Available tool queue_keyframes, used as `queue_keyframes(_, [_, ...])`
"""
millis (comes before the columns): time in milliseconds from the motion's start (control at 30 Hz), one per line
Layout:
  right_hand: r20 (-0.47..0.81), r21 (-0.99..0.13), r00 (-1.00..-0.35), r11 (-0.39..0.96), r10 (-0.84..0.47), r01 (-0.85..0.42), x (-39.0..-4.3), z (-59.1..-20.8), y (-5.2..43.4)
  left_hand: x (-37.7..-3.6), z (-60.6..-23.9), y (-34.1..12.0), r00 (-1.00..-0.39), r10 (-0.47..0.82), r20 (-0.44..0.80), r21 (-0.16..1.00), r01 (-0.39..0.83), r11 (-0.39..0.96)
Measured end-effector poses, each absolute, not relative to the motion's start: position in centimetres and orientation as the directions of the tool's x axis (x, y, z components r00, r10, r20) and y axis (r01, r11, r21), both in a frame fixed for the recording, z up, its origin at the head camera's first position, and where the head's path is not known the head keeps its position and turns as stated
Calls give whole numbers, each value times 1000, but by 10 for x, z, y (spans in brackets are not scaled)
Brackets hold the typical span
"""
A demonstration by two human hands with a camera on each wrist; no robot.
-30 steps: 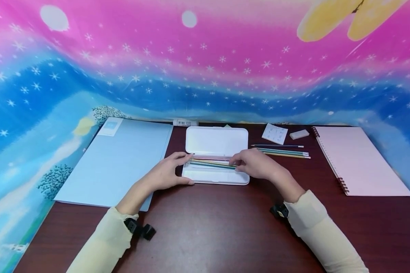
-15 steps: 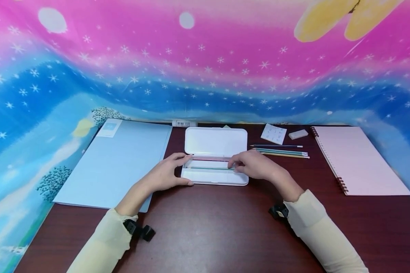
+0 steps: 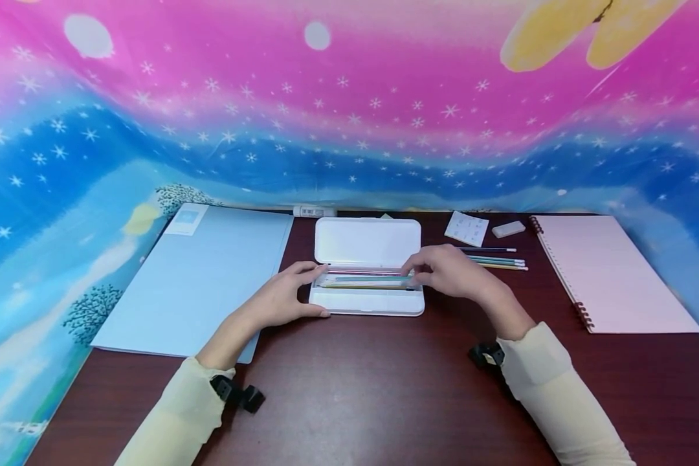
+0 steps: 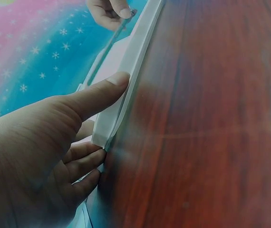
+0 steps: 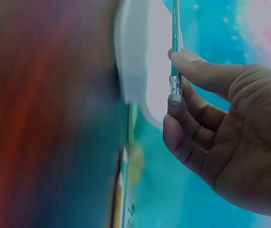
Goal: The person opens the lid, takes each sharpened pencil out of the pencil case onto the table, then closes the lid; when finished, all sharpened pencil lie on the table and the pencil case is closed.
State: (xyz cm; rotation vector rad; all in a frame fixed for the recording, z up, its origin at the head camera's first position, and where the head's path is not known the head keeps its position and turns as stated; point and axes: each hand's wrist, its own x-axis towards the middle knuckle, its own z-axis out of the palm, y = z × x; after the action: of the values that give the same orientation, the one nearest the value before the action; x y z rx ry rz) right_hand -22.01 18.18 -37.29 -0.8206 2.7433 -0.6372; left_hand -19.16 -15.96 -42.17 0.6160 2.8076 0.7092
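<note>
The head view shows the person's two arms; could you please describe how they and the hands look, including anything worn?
The left sleeve and right sleeve are plain pale cream, with loose cuffs. A small black device shows at each cuff: left device, right device. The left hand and right hand are bare; no gloves or rings show.

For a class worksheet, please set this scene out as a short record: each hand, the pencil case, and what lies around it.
Left hand: grips the left end of the white pencil case
Right hand: pinches a green pencil near its metal-banded end
Case: open, lid on the far side
Inside case: pencils lying lengthwise
Left of case: light blue folder
Right of case: loose pencils, small printed sheet, white eraser, pink spiral notebook
Surface: reddish-brown table
</note>
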Motion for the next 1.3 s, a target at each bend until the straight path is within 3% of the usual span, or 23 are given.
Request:
queue_keyframes(700, [75,-444,-875,769,-479,-459,-224,-359,243,-191,-421,-159,-898,434,-74,495,345,797])
queue_keyframes(1300, [94,-445,-892,783,-443,-435,-229,-359,269,-192,-421,-160,-894,440,-84,497,345,796])
